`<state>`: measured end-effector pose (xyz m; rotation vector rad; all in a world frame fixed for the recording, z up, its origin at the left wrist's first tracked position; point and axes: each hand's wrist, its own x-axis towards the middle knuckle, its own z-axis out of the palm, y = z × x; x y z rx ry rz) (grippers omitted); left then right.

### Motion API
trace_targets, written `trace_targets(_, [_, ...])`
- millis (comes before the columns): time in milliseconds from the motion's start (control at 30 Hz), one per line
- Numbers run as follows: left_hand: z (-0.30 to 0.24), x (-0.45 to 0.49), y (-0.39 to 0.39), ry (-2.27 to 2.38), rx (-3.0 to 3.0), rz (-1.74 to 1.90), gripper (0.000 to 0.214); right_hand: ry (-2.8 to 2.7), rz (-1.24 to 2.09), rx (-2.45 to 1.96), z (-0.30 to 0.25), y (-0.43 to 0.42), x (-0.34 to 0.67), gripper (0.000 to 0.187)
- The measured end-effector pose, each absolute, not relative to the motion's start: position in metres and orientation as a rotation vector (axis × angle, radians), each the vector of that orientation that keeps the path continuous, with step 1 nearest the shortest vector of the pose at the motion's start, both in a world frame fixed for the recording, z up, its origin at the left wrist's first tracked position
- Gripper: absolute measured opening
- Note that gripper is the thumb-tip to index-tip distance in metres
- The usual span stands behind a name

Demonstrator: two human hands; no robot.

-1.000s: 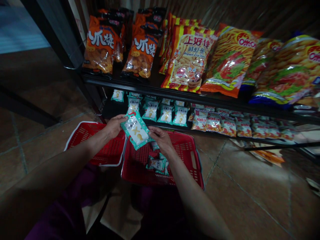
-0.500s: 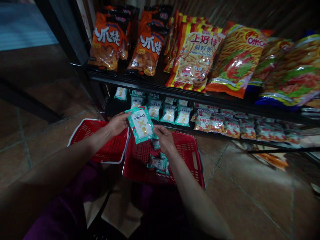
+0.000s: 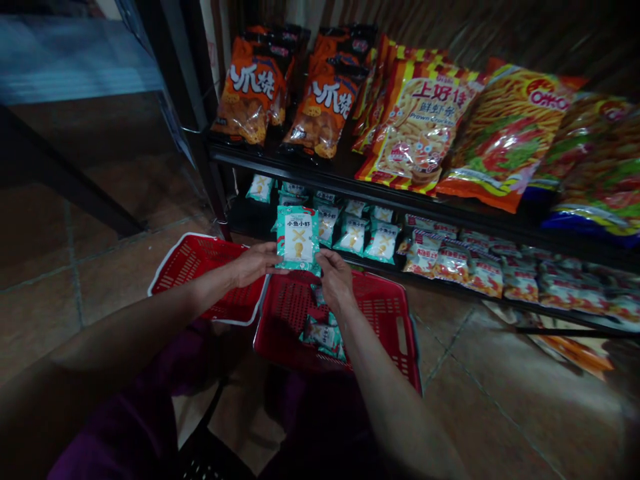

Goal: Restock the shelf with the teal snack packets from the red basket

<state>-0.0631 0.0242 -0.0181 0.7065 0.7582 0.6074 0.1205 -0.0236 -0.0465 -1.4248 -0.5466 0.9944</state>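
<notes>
Between my two hands is a small teal and white snack bag point(image 3: 299, 237), upright with its printed front toward me. My left hand point(image 3: 257, 262) pinches its lower left edge. The lower right corner is in the closed fingers of my right hand point(image 3: 334, 272). Below the bag is a red plastic basket point(image 3: 380, 300), with several matching teal packets point(image 3: 323, 333) lying in it. My right forearm passes over this basket. Behind the held bag, more of the same teal bags point(image 3: 354, 233) stand in rows on the low shelf.
A second red basket point(image 3: 183, 263) with a white rim stands on the tiled floor at left, under my left forearm. White and red snack bags point(image 3: 453, 263) fill the low shelf's right part. The upper black shelf point(image 3: 320, 177) bears orange bags point(image 3: 250, 93) and prawn cracker bags point(image 3: 420, 120).
The teal bag has turned from a tilt to upright, with both hands still on it. My left hand has slid lower on its edge. The whole view has shifted, so the shelves appear further right.
</notes>
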Motion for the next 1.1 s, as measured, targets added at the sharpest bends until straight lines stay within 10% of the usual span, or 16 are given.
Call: trace_targets(1100, [-0.051, -0.095, 0.068, 1.297, 0.831, 0.857, 0.025, -0.841, 1.125, -1.487, -0.073, 0.013, 0.059, 0.034])
